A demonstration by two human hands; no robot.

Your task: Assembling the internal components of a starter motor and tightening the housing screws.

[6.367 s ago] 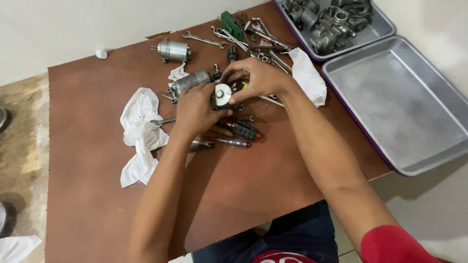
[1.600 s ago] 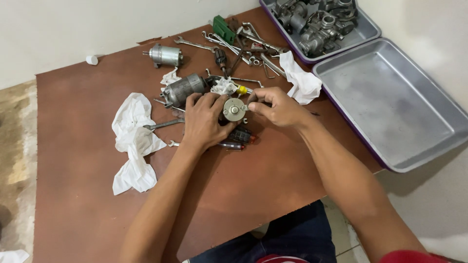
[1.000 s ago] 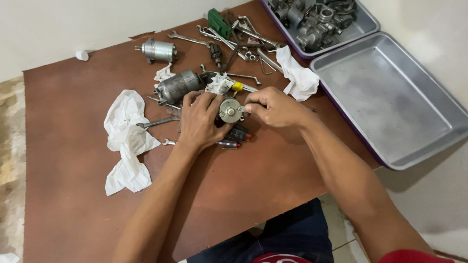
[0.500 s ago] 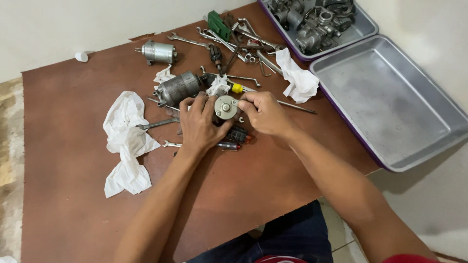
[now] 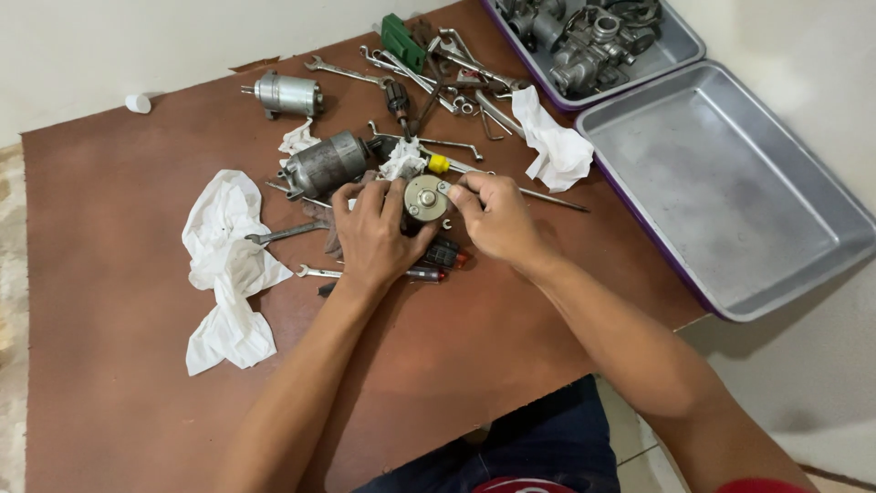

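A small round metal motor end cap is held up over the brown table by both hands. My left hand grips its left side with the fingers curled around it. My right hand pinches its right edge with the fingertips. Just behind it lie a grey cylindrical motor body, a crumpled white tissue and a yellow-handled screwdriver. Under my hands rests a red and black tool.
A white rag lies to the left, another white rag to the right. Wrenches, a second silver motor and a green box sit at the back. An empty metal tray and a tray of engine parts stand right.
Both hands have kept hold of the round part and shifted it slightly up and left. The view has drifted a little.
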